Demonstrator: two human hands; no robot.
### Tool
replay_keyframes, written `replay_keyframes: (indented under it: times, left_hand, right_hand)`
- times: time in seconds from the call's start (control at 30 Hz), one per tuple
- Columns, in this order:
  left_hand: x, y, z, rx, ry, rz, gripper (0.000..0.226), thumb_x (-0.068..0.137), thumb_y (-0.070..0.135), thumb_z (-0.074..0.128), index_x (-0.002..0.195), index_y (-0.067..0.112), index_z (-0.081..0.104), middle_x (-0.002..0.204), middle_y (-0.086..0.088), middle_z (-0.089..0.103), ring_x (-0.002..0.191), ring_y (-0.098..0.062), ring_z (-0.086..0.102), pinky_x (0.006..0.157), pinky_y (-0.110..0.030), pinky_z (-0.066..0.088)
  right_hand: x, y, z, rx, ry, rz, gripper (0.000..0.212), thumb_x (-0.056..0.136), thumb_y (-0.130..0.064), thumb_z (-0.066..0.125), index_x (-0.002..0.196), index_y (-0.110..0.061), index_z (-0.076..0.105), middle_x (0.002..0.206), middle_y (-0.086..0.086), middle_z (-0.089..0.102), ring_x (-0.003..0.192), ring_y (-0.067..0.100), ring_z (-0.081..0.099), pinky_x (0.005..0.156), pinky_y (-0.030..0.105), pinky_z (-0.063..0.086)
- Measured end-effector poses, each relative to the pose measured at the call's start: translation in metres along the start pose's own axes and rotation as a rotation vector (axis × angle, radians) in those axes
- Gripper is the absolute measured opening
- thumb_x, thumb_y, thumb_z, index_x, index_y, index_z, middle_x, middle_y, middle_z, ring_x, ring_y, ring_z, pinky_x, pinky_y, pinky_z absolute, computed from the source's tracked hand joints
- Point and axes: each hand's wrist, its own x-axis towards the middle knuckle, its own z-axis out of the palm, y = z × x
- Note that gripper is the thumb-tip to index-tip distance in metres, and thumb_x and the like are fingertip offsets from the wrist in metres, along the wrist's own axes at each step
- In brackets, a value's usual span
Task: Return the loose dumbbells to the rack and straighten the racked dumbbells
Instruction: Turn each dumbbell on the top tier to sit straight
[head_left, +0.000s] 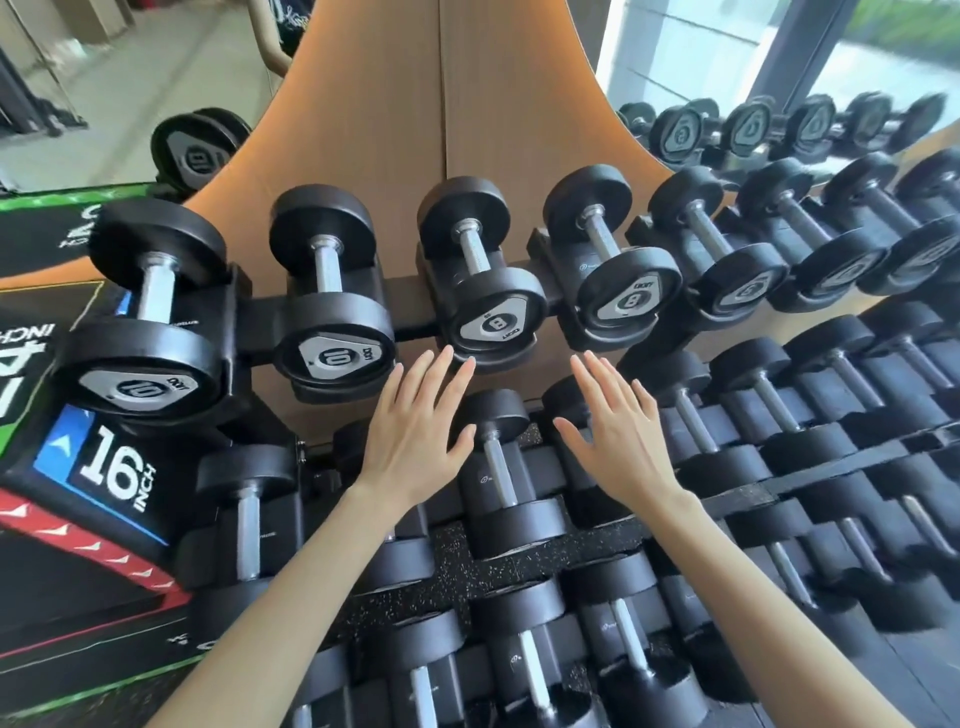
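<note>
A tiered black rack (410, 301) holds rows of black dumbbells with steel handles. On the top row, two dumbbells marked 10 (145, 332) (332, 312) sit at the left, then two marked 8 (488, 291) (618, 270), and more run off to the right. My left hand (415, 431) is open with fingers spread, fingertips just below the first 8 dumbbell. My right hand (618, 436) is open too, held below the second 8 dumbbell. Both hover over the middle-row dumbbells (498, 467) and hold nothing.
A stack of plyo boxes (98, 478) marked 16 INCH stands at the left, close against the rack. A wooden panel (441, 104) rises behind the rack, with mirrors on both sides. Lower rows of dumbbells (623, 639) fill the foreground above speckled rubber flooring (452, 551).
</note>
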Motion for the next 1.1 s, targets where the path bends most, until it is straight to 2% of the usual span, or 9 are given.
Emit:
replay_keyframes:
  times: [0.27, 0.4, 0.53, 0.6, 0.73, 0.8, 0.9, 1.0, 1.1]
  left_hand:
    - [0.065, -0.012, 0.024, -0.012, 0.019, -0.015, 0.064, 0.089, 0.042, 0.037, 0.144, 0.012, 0.037, 0.146, -0.015, 0.042, 0.133, -0.032, 0.038, 0.110, -0.050, 0.032]
    - [0.119, -0.019, 0.036, -0.039, 0.030, -0.004, 0.065, 0.090, 0.045, 0.036, 0.144, 0.009, 0.037, 0.144, -0.015, 0.043, 0.132, -0.031, 0.041, 0.110, -0.047, 0.032]
    - [0.169, -0.019, 0.051, -0.096, 0.083, 0.066, 0.063, 0.090, 0.046, 0.038, 0.139, 0.006, 0.044, 0.136, -0.013, 0.051, 0.125, -0.029, 0.047, 0.103, -0.044, 0.040]
    - [0.183, -0.022, 0.059, -0.139, 0.144, 0.118, 0.057, 0.091, 0.043, 0.041, 0.135, 0.008, 0.049, 0.129, -0.010, 0.057, 0.117, -0.024, 0.050, 0.094, -0.041, 0.045]
    - [0.198, -0.036, 0.077, -0.231, 0.325, 0.176, 0.048, 0.093, 0.043, 0.050, 0.124, 0.008, 0.059, 0.111, -0.007, 0.065, 0.102, -0.020, 0.058, 0.082, -0.032, 0.050]
    - [0.201, -0.040, 0.086, -0.234, 0.428, 0.188, 0.046, 0.094, 0.043, 0.053, 0.120, 0.006, 0.062, 0.108, -0.006, 0.067, 0.099, -0.020, 0.061, 0.081, -0.031, 0.051]
    - [0.202, -0.043, 0.097, -0.234, 0.531, 0.194, 0.045, 0.095, 0.043, 0.054, 0.116, 0.005, 0.064, 0.104, -0.006, 0.067, 0.093, -0.020, 0.063, 0.081, -0.031, 0.053]
    - [0.198, -0.048, 0.102, -0.262, 0.567, 0.185, 0.048, 0.096, 0.044, 0.050, 0.117, 0.003, 0.063, 0.103, -0.010, 0.067, 0.088, -0.025, 0.064, 0.081, -0.035, 0.053]
    - [0.191, -0.053, 0.107, -0.352, 0.608, 0.159, 0.048, 0.097, 0.045, 0.046, 0.120, 0.005, 0.058, 0.105, -0.012, 0.066, 0.092, -0.024, 0.061, 0.089, -0.030, 0.048]
  right_hand:
    - [0.063, 0.023, 0.020, 0.125, -0.036, -0.044, 0.063, 0.093, -0.040, 0.050, 0.147, -0.017, 0.027, 0.153, 0.002, 0.028, 0.141, 0.020, 0.026, 0.113, 0.042, 0.022]
    - [0.113, 0.049, 0.034, 0.228, -0.065, -0.057, 0.058, 0.096, -0.040, 0.045, 0.146, -0.015, 0.028, 0.152, 0.004, 0.032, 0.139, 0.022, 0.031, 0.111, 0.043, 0.029]
    - [0.159, 0.069, 0.057, 0.324, -0.099, -0.116, 0.052, 0.098, -0.036, 0.041, 0.145, -0.016, 0.030, 0.150, 0.002, 0.035, 0.137, 0.020, 0.033, 0.111, 0.041, 0.031]
    - [0.172, 0.073, 0.068, 0.460, -0.154, -0.128, 0.048, 0.099, -0.033, 0.040, 0.144, -0.016, 0.032, 0.148, 0.001, 0.037, 0.135, 0.016, 0.035, 0.111, 0.038, 0.030]
    - [0.186, 0.074, 0.097, 0.930, -0.193, -0.123, 0.049, 0.093, -0.041, 0.040, 0.137, -0.021, 0.038, 0.137, -0.001, 0.047, 0.126, 0.010, 0.045, 0.107, 0.033, 0.035]
    - [0.191, 0.072, 0.111, 1.125, -0.198, -0.087, 0.046, 0.089, -0.040, 0.044, 0.130, -0.021, 0.042, 0.130, 0.000, 0.053, 0.120, 0.008, 0.051, 0.102, 0.026, 0.039]
    - [0.198, 0.063, 0.129, 1.290, -0.175, -0.025, 0.039, 0.082, -0.039, 0.049, 0.117, -0.022, 0.048, 0.110, -0.009, 0.060, 0.100, 0.000, 0.056, 0.088, 0.016, 0.042]
    - [0.203, 0.053, 0.141, 1.346, -0.073, -0.006, 0.031, 0.076, -0.033, 0.049, 0.106, -0.026, 0.050, 0.094, -0.011, 0.060, 0.086, -0.005, 0.054, 0.078, 0.014, 0.042]
    - [0.210, 0.044, 0.139, 1.293, -0.009, -0.051, 0.031, 0.070, -0.032, 0.048, 0.101, -0.027, 0.048, 0.089, -0.009, 0.053, 0.077, -0.007, 0.050, 0.072, 0.012, 0.040]
